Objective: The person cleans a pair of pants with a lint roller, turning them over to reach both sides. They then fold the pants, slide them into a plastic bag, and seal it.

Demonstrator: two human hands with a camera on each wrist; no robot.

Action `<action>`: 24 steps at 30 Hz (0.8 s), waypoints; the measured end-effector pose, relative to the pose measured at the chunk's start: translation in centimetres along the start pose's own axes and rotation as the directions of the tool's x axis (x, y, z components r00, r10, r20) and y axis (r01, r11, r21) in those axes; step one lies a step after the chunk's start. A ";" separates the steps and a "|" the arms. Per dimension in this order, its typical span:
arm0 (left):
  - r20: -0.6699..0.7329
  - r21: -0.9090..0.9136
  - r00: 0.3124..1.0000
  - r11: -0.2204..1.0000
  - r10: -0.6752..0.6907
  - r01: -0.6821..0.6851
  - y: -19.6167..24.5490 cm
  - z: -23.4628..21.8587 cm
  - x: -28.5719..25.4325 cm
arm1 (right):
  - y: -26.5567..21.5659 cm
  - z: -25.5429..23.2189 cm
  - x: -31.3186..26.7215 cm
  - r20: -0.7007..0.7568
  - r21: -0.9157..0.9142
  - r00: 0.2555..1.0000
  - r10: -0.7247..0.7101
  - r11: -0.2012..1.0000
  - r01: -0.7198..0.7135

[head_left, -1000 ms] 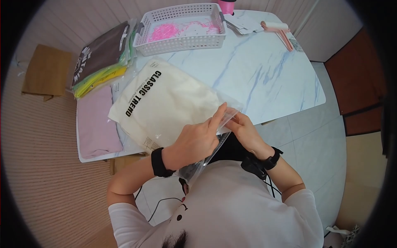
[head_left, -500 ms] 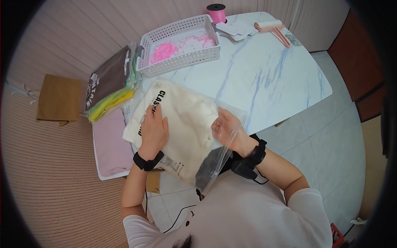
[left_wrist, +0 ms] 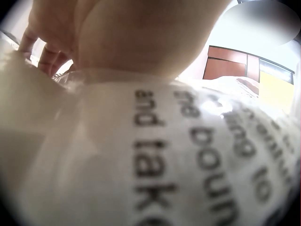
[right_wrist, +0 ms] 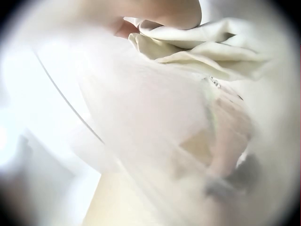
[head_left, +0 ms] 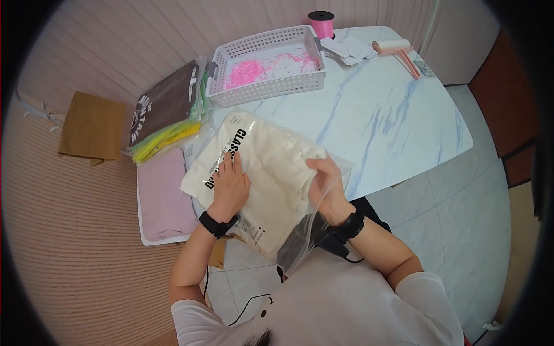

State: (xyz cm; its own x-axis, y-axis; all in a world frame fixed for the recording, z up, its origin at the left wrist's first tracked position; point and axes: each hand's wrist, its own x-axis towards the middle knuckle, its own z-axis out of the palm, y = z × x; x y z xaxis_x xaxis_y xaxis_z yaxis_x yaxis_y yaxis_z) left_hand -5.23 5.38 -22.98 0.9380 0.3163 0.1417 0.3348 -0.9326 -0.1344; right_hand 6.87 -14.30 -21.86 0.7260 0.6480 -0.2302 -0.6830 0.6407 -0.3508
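A folded cream garment [head_left: 271, 167] with black lettering lies in a clear plastic bag [head_left: 306, 242] at the near edge of the marble table [head_left: 392, 115]. My left hand [head_left: 231, 183] lies flat on the bag over the lettering, fingers straight. My right hand [head_left: 324, 183] is inside the bag's open end, fingers curled round the garment's near edge. The left wrist view shows my left hand [left_wrist: 122, 33] pressed on the bag's printed warning text [left_wrist: 197, 141]. In the right wrist view the garment's cream folds [right_wrist: 197, 42] lie behind blurred plastic film [right_wrist: 141, 117].
A white basket [head_left: 268, 86] with pink shreds stands at the back. Behind it are a pink ribbon spool [head_left: 321, 23], paper cards [head_left: 352, 49] and a pink lint roller [head_left: 398, 52]. Bagged shirts [head_left: 167, 109] and a pink garment [head_left: 164, 196] lie left. A brown paper bag [head_left: 92, 127] is on the floor.
Both hands left the bag's mouth. The left hand moved onto the lettering and stays flat there; the right hand went into the bag and has now curled round the garment's edge.
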 end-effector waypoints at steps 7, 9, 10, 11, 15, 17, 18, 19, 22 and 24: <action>-0.025 0.061 0.999 0.998 0.021 -0.020 0.2 0.1 0.0 | 0.3 -3.4 -0.6 -0.013 -0.721 0.963 -0.269 0.670 0.178; -0.025 0.050 1.000 0.999 0.013 -0.011 0.2 0.0 0.0 | -0.7 -2.3 -1.9 -0.098 -0.535 0.979 -0.181 0.839 0.101; -0.025 0.045 1.000 0.999 0.009 -0.008 0.3 0.0 0.0 | -1.3 -1.5 -2.2 -0.128 -0.470 0.985 -0.115 0.882 0.042; -0.024 0.050 1.000 0.999 0.009 -0.008 0.3 0.1 -0.1 | -2.0 -0.7 -2.3 -0.153 -0.398 0.987 -0.050 0.917 -0.015; -0.033 0.052 0.999 0.998 0.022 -0.020 0.2 0.3 0.1 | -1.7 -1.8 -0.3 -0.113 -0.295 0.994 -0.002 0.955 -0.031; -0.036 0.044 0.999 0.999 0.020 -0.018 0.1 0.3 0.2 | -0.5 -2.8 0.2 -0.026 -0.358 0.985 -0.172 0.921 0.151; -0.035 0.040 0.999 0.999 0.018 -0.017 0.1 0.3 0.2 | 0.0 -3.3 0.1 0.016 -0.384 0.968 -0.250 0.892 0.237; -0.030 0.035 0.999 0.999 0.016 -0.015 0.1 0.3 0.2 | 0.1 -3.7 -0.1 0.010 -0.474 0.960 -0.278 0.844 0.250; -0.050 0.033 0.998 0.999 0.024 -0.023 0.1 0.5 0.2 | -0.5 -4.6 -1.7 0.025 -0.690 0.940 -0.341 0.674 0.263; -0.054 0.027 0.998 0.999 0.025 -0.024 0.1 0.5 0.2 | -2.1 -3.7 -4.1 0.071 -0.782 0.936 -0.346 0.563 0.267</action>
State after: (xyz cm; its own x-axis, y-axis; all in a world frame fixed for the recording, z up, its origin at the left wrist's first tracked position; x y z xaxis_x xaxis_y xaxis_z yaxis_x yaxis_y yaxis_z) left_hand -4.96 5.44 -23.46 0.9400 0.2827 0.1910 0.3145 -0.9350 -0.1639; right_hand 5.60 -19.83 -23.50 0.9099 0.4137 -0.0297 -0.1280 0.2120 -0.9689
